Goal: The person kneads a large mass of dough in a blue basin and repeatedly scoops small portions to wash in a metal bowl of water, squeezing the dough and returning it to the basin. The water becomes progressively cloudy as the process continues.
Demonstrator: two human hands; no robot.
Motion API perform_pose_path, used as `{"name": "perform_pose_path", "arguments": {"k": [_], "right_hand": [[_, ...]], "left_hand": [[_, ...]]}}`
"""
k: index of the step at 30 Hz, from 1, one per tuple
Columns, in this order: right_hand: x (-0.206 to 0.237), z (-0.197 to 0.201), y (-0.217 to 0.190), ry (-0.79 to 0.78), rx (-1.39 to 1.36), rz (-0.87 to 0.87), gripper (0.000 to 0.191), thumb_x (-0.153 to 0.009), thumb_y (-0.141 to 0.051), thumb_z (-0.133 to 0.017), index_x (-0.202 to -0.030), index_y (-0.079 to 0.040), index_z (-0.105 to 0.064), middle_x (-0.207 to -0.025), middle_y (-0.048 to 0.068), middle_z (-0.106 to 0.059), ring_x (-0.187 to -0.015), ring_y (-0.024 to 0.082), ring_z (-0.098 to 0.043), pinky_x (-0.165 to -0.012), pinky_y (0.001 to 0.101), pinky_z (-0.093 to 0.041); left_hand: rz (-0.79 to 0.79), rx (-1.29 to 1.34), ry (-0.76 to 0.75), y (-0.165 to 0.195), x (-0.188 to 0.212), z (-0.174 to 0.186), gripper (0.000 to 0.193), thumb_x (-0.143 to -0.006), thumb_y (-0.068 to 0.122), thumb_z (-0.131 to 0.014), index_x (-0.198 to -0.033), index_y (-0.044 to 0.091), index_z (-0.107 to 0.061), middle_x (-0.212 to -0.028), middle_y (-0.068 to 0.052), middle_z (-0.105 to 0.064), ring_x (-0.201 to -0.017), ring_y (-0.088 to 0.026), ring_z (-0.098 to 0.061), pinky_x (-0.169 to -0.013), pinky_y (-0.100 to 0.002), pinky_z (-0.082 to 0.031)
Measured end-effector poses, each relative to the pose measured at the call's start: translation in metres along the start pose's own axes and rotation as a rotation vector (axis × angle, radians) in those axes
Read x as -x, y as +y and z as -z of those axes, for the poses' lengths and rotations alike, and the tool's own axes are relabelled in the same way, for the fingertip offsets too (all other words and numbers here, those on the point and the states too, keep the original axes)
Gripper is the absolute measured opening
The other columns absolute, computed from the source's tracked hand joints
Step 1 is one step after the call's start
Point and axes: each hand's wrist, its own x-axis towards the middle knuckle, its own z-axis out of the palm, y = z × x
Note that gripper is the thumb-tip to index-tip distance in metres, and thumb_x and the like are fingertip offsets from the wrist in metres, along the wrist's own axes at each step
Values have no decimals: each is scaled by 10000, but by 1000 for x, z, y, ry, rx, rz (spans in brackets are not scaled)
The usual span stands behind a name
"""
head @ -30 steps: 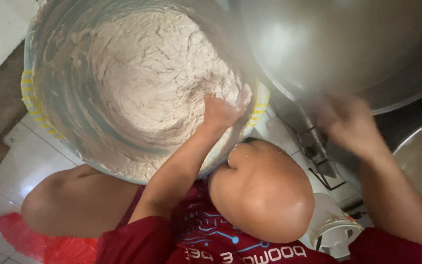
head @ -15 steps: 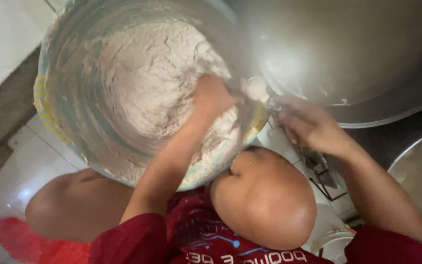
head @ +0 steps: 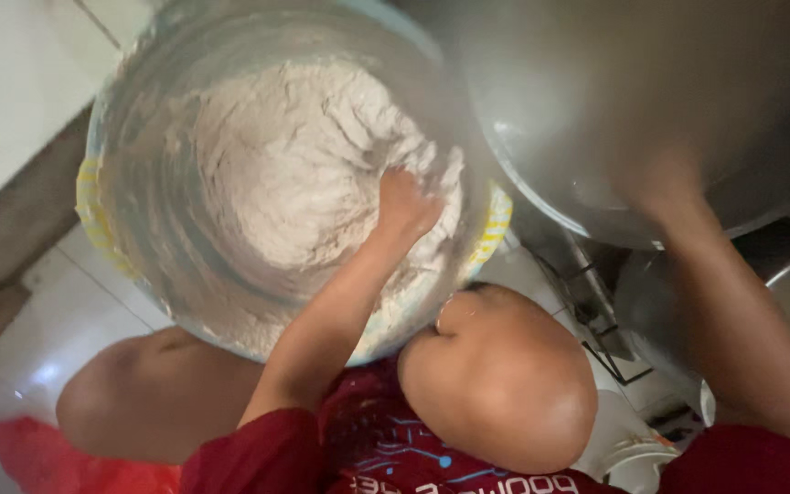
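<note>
Our left hand (head: 406, 203) is sunk in the dough (head: 299, 174) at four o'clock in the bowl (head: 130, 229); its grip we cannot tell. Our right hand (head: 665, 187), blurred, reaches the big steel pot (head: 651, 82) at two o'clock, grip unclear. Knead best by folding dry edges inward.

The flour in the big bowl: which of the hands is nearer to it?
Left. The left hand is pressed into the flour inside the bowl. The right hand, blurred, is off to the side, reaching into the neighbouring steel pan, apart from the flour.
</note>
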Motion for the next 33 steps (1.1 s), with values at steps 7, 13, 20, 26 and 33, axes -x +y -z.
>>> {"name": "perform_pose_path", "arguments": {"k": [7, 13, 20, 26, 33], "right_hand": [[80, 40, -86, -240, -465, 100, 255, -999, -196, -612, -1158, -14, -694, -1018, 225, -730, -899, 340, -708, -782, 446, -542], [84, 49, -142, -188, -449, 204, 399, -979, -162, -602, -1354, -29, -620, -1052, 229, -709, -899, 330, -714, -791, 409, -538], [64, 31, -91, -390, -497, -91, 265, -1007, -230, -564, -1141, -74, -732, -967, 175, -762, -799, 360, -695, -738, 433, -550], [6, 7, -37, -86, 23, 191, 300, -970, -181, -600, -1222, -38, -680, -1105, 221, -717, -958, 386, -679, -830, 467, -529], [57, 41, -76, -221, -319, 299, 385, -956, -91, -596, -1334, -27, -627, -1244, 243, -686, -1114, 389, -673, -938, 478, -516]], "left_hand": [[-65, 318, 246, 41, -5, 16, 197, -862, 215, -789, -1006, 95, -730, -870, -67, -759, -777, -287, -728, -683, -377, -559], [128, 224, 133, 54, -5, 16, 377, -693, 246, -817, -1002, 50, -723, -824, -121, -747, -766, -333, -742, -716, -452, -554], [494, 77, -59, 51, -19, 23, 334, -775, 359, -751, -816, 28, -744, -784, -194, -737, -792, -405, -706, -776, -476, -560], [292, 155, 210, 42, -13, 8, 299, -828, 345, -737, -809, 46, -735, -784, -146, -738, -761, -384, -705, -750, -461, -568], [123, 392, 299, 46, -3, 4, 190, -895, 261, -724, -911, 71, -721, -742, -62, -731, -651, -310, -703, -606, -429, -545]]}}
